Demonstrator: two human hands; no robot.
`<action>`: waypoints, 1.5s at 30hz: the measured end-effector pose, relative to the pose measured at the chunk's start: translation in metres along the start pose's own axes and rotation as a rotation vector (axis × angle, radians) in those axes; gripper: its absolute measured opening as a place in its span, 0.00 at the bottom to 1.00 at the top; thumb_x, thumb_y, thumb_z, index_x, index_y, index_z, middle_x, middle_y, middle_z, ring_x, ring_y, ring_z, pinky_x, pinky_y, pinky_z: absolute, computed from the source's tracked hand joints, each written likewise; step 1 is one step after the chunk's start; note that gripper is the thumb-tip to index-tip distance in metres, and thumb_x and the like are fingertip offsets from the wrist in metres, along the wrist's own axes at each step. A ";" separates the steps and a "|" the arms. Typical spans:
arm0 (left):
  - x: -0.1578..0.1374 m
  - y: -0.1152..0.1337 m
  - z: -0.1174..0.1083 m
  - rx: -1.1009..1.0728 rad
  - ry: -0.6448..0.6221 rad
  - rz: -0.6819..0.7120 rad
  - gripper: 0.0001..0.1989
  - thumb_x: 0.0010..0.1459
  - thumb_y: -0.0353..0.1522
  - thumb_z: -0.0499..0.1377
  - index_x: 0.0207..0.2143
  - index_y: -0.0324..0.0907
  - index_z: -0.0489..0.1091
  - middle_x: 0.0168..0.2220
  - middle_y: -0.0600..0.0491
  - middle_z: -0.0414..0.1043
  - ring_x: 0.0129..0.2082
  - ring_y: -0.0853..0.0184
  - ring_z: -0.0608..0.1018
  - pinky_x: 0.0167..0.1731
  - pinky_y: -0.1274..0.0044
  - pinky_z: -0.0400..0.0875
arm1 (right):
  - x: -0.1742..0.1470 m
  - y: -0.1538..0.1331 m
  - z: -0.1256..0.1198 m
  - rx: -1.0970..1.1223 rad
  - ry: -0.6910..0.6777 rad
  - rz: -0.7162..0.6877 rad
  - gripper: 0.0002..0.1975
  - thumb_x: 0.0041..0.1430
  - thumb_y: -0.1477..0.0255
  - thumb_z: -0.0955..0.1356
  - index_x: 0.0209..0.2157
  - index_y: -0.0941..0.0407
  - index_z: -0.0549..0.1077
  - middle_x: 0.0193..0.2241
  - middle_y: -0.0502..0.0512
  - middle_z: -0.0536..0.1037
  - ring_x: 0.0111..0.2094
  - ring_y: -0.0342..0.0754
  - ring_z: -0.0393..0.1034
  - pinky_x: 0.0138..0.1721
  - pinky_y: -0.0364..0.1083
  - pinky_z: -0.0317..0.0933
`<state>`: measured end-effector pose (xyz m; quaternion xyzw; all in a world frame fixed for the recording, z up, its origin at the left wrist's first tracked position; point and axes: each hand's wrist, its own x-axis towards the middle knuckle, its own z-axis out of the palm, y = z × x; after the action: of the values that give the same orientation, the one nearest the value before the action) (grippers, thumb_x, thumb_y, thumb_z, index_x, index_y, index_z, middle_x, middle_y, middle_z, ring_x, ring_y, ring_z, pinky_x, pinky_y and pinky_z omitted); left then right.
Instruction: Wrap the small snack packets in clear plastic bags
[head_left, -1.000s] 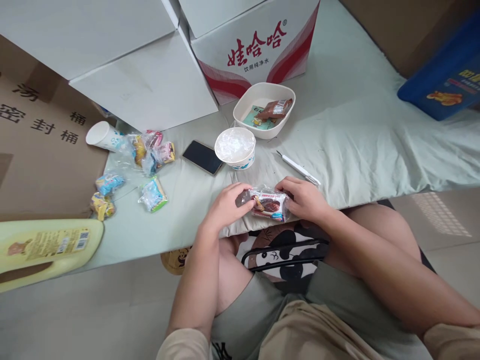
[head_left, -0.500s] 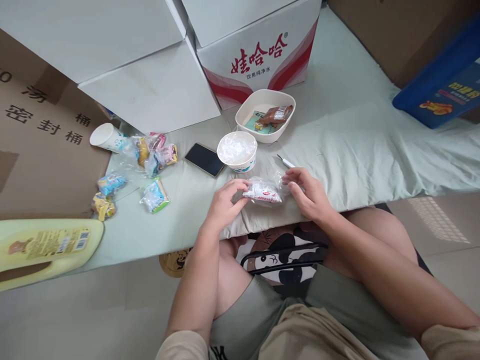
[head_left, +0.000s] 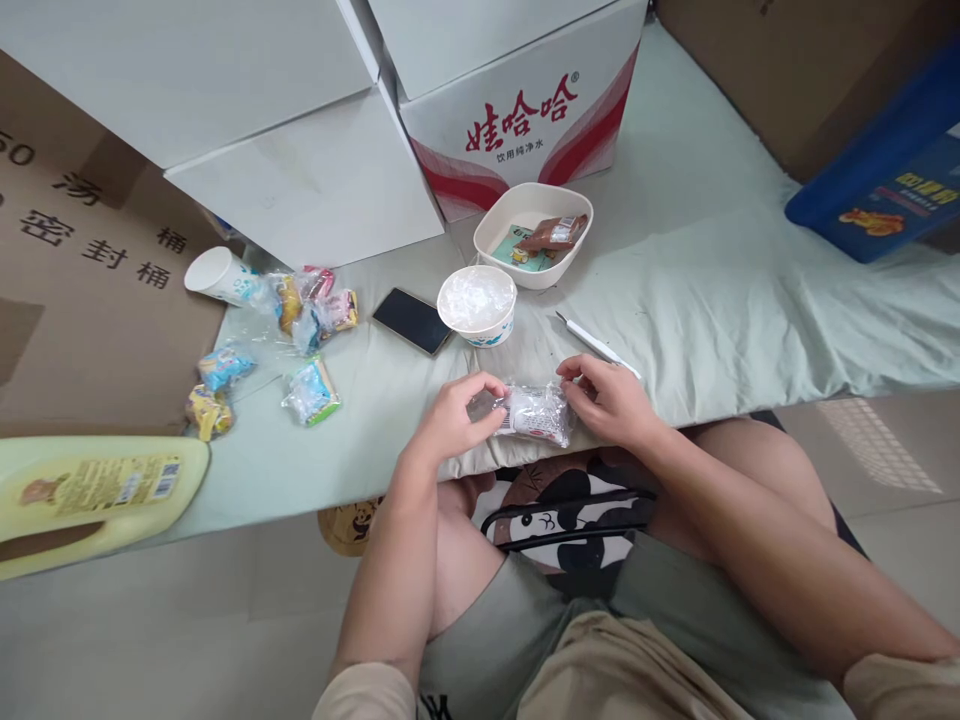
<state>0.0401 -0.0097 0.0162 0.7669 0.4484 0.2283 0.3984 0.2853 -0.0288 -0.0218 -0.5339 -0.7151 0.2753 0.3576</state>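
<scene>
A small snack packet (head_left: 534, 414), white with print and wrapped in clear plastic, lies close to the front edge of the cloth-covered surface. My left hand (head_left: 456, 422) pinches its left end between thumb and fingers. At its right end, the curled fingers of my right hand (head_left: 611, 402) grip the plastic. Just beyond the right hand rests a white pen-like tool (head_left: 598, 343) with a thin dark tip. A paper bowl (head_left: 478, 334) holding crumpled clear plastic stands behind the packet.
A cream bin (head_left: 556, 277) with a brown packet (head_left: 559, 232) stands behind the bowl. Left are a phone (head_left: 411, 321), several wrapped snacks (head_left: 313, 391) and a tipped paper cup (head_left: 217, 275). A yellow jug (head_left: 150, 480) lies front left; cartons (head_left: 525, 130) line the back.
The packet has been turned so that a different printed face shows, and sits slightly nearer the edge. My right hand has come in against its right end, uncovering more of the pen-like tool.
</scene>
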 end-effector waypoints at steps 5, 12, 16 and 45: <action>0.003 -0.003 0.003 0.121 0.080 0.018 0.04 0.58 0.30 0.58 0.37 0.43 0.69 0.43 0.51 0.75 0.45 0.64 0.77 0.49 0.71 0.71 | 0.000 0.001 0.001 -0.010 -0.034 0.018 0.09 0.60 0.70 0.62 0.40 0.54 0.72 0.29 0.53 0.77 0.26 0.45 0.68 0.31 0.45 0.59; 0.006 -0.006 0.006 0.201 0.021 -0.040 0.06 0.60 0.31 0.57 0.41 0.44 0.70 0.43 0.52 0.74 0.46 0.64 0.76 0.49 0.71 0.70 | 0.003 -0.001 -0.001 -0.078 -0.192 0.021 0.10 0.62 0.70 0.61 0.38 0.56 0.73 0.33 0.56 0.78 0.28 0.47 0.69 0.32 0.45 0.58; 0.007 -0.005 0.007 0.207 0.011 -0.070 0.06 0.60 0.32 0.56 0.40 0.44 0.71 0.42 0.53 0.75 0.44 0.64 0.77 0.48 0.71 0.70 | 0.004 -0.001 -0.002 -0.090 -0.210 0.018 0.10 0.63 0.71 0.61 0.38 0.55 0.74 0.34 0.57 0.79 0.31 0.49 0.71 0.34 0.45 0.59; 0.007 -0.001 0.004 0.240 -0.037 -0.032 0.07 0.58 0.32 0.57 0.40 0.44 0.70 0.43 0.51 0.75 0.45 0.62 0.77 0.49 0.69 0.72 | 0.004 -0.001 -0.001 -0.091 -0.228 0.008 0.11 0.64 0.72 0.61 0.39 0.56 0.74 0.36 0.57 0.80 0.34 0.50 0.72 0.35 0.46 0.60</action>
<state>0.0459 -0.0052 0.0132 0.8059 0.4771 0.1525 0.3156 0.2850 -0.0252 -0.0197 -0.5178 -0.7606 0.3030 0.2481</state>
